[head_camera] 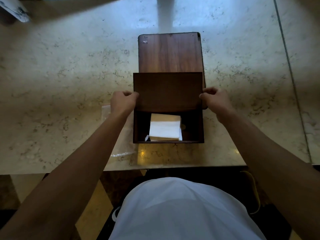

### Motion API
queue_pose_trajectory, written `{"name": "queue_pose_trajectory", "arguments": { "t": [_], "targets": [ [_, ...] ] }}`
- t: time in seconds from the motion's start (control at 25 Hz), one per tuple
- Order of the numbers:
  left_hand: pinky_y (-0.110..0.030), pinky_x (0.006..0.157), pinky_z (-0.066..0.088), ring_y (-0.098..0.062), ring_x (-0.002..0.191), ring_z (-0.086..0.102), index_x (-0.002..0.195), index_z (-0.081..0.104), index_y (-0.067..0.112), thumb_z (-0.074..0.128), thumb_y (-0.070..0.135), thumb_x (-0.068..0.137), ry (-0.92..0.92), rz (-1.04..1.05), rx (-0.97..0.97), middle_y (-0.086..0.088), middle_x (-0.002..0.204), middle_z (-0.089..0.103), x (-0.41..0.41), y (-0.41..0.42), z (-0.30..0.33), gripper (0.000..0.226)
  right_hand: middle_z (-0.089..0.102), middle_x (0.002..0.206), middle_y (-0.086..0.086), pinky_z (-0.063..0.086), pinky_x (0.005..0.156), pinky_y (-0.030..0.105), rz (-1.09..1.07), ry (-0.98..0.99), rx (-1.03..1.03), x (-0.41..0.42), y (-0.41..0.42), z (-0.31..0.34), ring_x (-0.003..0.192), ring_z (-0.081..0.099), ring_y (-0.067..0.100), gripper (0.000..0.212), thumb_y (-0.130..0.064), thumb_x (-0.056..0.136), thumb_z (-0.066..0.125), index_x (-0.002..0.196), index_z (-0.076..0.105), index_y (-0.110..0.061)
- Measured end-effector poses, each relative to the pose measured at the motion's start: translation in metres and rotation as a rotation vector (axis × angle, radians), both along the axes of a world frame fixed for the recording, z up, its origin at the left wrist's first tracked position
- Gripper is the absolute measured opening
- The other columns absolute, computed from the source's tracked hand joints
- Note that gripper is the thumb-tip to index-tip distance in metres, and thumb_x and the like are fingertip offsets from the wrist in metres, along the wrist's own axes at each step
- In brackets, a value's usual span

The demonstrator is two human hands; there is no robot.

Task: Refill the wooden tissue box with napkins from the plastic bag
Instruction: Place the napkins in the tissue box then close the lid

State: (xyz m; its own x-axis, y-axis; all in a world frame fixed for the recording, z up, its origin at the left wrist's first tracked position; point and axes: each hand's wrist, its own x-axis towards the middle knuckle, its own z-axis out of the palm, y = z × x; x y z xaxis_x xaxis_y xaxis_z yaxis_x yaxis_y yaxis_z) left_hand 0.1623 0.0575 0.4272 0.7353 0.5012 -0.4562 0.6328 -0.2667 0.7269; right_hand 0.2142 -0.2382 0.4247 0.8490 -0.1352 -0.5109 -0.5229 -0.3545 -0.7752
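Observation:
A dark wooden tissue box (200, 129) stands near the table's front edge, its near half uncovered. A stack of white napkins (165, 127) lies inside it. A dark wooden panel (168, 91) covers the box's far half. My left hand (123, 101) pinches the panel's left edge and my right hand (214, 99) pinches its right edge. A clear plastic bag (119, 141) lies flat on the table to the left of the box, partly hidden under my left forearm.
A lighter brown wooden board (170, 52) lies flat just beyond the box. The marble table (60, 84) has a seam (287, 66) running down its right side. A blurred white object (15, 9) sits at the far left corner.

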Motion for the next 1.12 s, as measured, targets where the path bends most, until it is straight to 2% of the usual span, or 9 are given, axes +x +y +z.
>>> {"name": "queue_pose_trajectory", "arguments": {
  "t": [0.12, 0.24, 0.32, 0.44, 0.52, 0.64, 0.88, 1.0, 1.12],
  "targets": [
    [-0.031, 0.060, 0.042, -0.014, 0.058, 0.054, 0.068, 0.066, 0.010, 0.056, 0.040, 0.084, -0.079, 0.066, -0.065, -0.001, 0.065, 0.066, -0.013, 0.005, 0.016, 0.035, 0.070, 0.086, 0.003, 0.045, 0.050, 0.017, -0.031, -0.075, 0.072, -0.013, -0.010, 0.018, 0.075, 0.063, 0.014, 0.013, -0.024, 0.092, 0.062, 0.082, 0.071, -0.022],
    [-0.028, 0.058, 0.050, -0.016, 0.059, 0.062, 0.070, 0.074, 0.009, 0.052, 0.035, 0.087, -0.113, 0.136, -0.217, -0.005, 0.068, 0.075, -0.031, 0.010, 0.026, 0.038, 0.074, 0.084, 0.010, 0.048, 0.058, 0.028, -0.018, -0.085, 0.197, -0.036, -0.023, 0.029, 0.072, 0.066, 0.019, 0.028, -0.038, 0.087, 0.063, 0.086, 0.077, -0.013],
    [-0.027, 0.060, 0.053, -0.014, 0.061, 0.064, 0.072, 0.077, 0.014, 0.060, 0.027, 0.091, -0.124, 0.088, -0.192, -0.004, 0.068, 0.075, -0.048, 0.010, 0.028, 0.028, 0.077, 0.087, 0.014, 0.051, 0.063, 0.031, -0.021, -0.070, 0.237, -0.053, -0.029, 0.029, 0.073, 0.068, 0.020, 0.038, -0.043, 0.084, 0.066, 0.092, 0.079, -0.008],
    [-0.030, 0.075, 0.060, -0.011, 0.075, 0.072, 0.092, 0.080, 0.018, 0.071, 0.016, 0.091, -0.073, -0.047, -0.035, 0.002, 0.080, 0.077, -0.075, 0.008, 0.020, 0.009, 0.078, 0.090, 0.011, 0.056, 0.070, 0.035, -0.029, -0.044, 0.168, -0.076, -0.034, 0.021, 0.080, 0.070, 0.021, 0.011, -0.019, 0.091, 0.071, 0.097, 0.079, -0.016],
    [-0.035, 0.080, 0.061, -0.017, 0.083, 0.074, 0.102, 0.080, 0.011, 0.075, 0.013, 0.089, -0.045, -0.029, 0.003, -0.002, 0.089, 0.079, -0.087, 0.005, 0.011, 0.014, 0.079, 0.092, 0.007, 0.060, 0.074, 0.038, -0.036, -0.024, 0.108, -0.091, -0.030, 0.012, 0.084, 0.073, 0.023, 0.014, -0.008, 0.091, 0.070, 0.100, 0.078, -0.015],
    [-0.038, 0.085, 0.060, -0.020, 0.086, 0.074, 0.104, 0.080, 0.009, 0.077, 0.013, 0.087, -0.030, 0.019, 0.044, -0.007, 0.095, 0.080, -0.093, -0.002, 0.002, 0.018, 0.078, 0.091, 0.001, 0.055, 0.067, 0.030, -0.059, -0.053, -0.019, -0.104, -0.022, 0.003, 0.081, 0.072, 0.015, 0.012, -0.011, 0.089, 0.072, 0.098, 0.078, -0.015],
    [-0.011, 0.063, 0.040, 0.002, 0.067, 0.061, 0.101, 0.082, 0.011, 0.072, 0.012, 0.088, -0.073, -0.094, 0.251, -0.006, 0.095, 0.081, -0.094, -0.011, -0.004, 0.016, 0.076, 0.108, -0.006, 0.049, 0.076, 0.025, -0.025, -0.055, -0.106, -0.107, -0.018, 0.002, 0.093, 0.066, 0.005, 0.019, -0.027, 0.091, 0.064, 0.098, 0.080, -0.021],
    [-0.014, 0.066, 0.040, -0.009, 0.074, 0.064, 0.100, 0.082, 0.010, 0.070, 0.013, 0.088, -0.087, -0.184, 0.386, -0.008, 0.093, 0.081, -0.093, -0.014, -0.001, 0.017, 0.076, 0.116, -0.004, 0.043, 0.064, 0.012, 0.095, -0.096, -0.223, -0.110, -0.017, 0.002, 0.081, 0.062, -0.004, 0.027, -0.026, 0.094, 0.061, 0.113, 0.077, -0.017],
    [-0.021, 0.075, 0.045, -0.014, 0.079, 0.070, 0.099, 0.083, 0.010, 0.069, 0.013, 0.088, -0.088, -0.189, 0.384, -0.006, 0.092, 0.081, -0.092, -0.014, 0.000, 0.018, 0.079, 0.107, -0.002, 0.038, 0.043, 0.006, 0.140, -0.122, -0.287, -0.111, -0.017, -0.003, 0.049, 0.057, -0.010, 0.029, -0.021, 0.095, 0.058, 0.119, 0.074, -0.019]
  ]
}}
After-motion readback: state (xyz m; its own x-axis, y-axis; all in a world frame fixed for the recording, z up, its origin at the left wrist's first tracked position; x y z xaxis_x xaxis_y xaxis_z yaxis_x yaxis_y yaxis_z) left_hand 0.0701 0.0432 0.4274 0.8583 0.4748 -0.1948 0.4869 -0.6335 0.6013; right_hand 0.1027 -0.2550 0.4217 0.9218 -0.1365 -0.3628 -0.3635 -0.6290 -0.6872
